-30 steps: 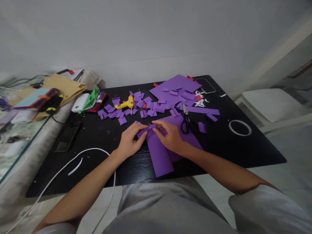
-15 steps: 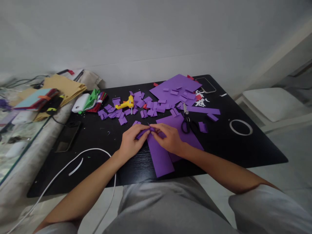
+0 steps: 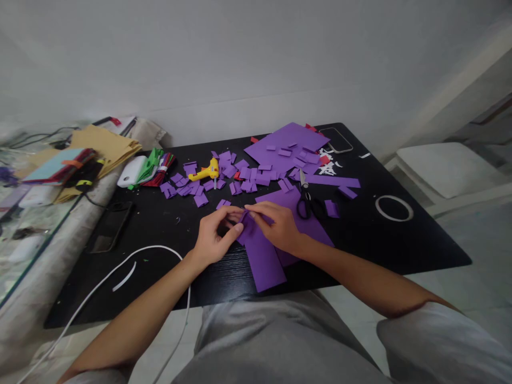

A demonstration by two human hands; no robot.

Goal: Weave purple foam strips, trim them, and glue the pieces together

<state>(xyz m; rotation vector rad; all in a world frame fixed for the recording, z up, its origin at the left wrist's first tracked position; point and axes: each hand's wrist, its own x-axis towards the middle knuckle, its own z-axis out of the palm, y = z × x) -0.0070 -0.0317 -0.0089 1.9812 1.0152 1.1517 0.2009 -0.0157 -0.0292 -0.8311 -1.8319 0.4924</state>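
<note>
I held the small purple piece between my hands, just over the far end of the purple strip. My right hand pinched its upper end between thumb and forefinger. My left hand was curved, thumb and forefinger parted with a dark gap between them, the tips at the piece's left side; I could not tell whether they gripped it. The piece slanted, its long axis running from my right fingertips down and left, toward me, past my left thumb. Its lower end blended with the purple about it, so I could not make out its full shape.

The strip lay with its long axis running from beneath my hands toward me, veering a little right, its near end close to the edge of the table. Beside it, under my right hand, was the sheet. The scissors lay at the sheet's far right, blades pointing away from me and slightly left, handles toward me. Beyond my hands were the folded bits, scattered at many angles, and among them the yellow glue gun.
</note>
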